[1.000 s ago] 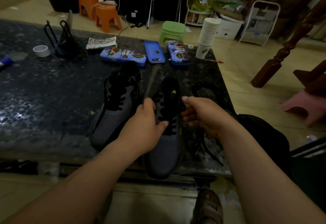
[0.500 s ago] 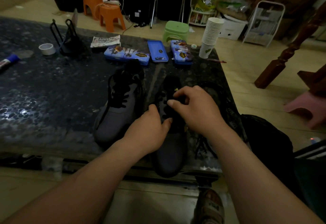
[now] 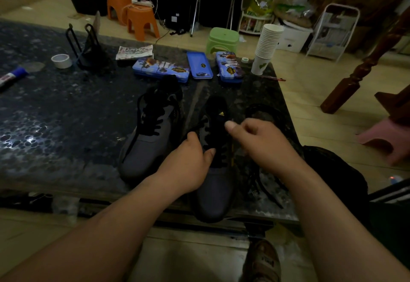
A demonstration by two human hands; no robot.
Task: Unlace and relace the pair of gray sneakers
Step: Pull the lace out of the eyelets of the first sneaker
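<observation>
Left hand (image 3: 188, 162) grips the near sneaker (image 3: 214, 190) at midfoot. The right hand (image 3: 261, 144) hovers curled just above its far side, and I cannot tell whether it pinches anything. I count two gray sneakers on the dark speckled surface (image 3: 55, 126), with the second sneaker (image 3: 142, 155) just to the left. Behind them lie three blue cases (image 3: 160, 70), one cup stack (image 3: 266, 46) and one tape roll (image 3: 61, 61). Beyond the surface stand two orange stools (image 3: 142, 22) and one green stool (image 3: 221, 40).
</observation>
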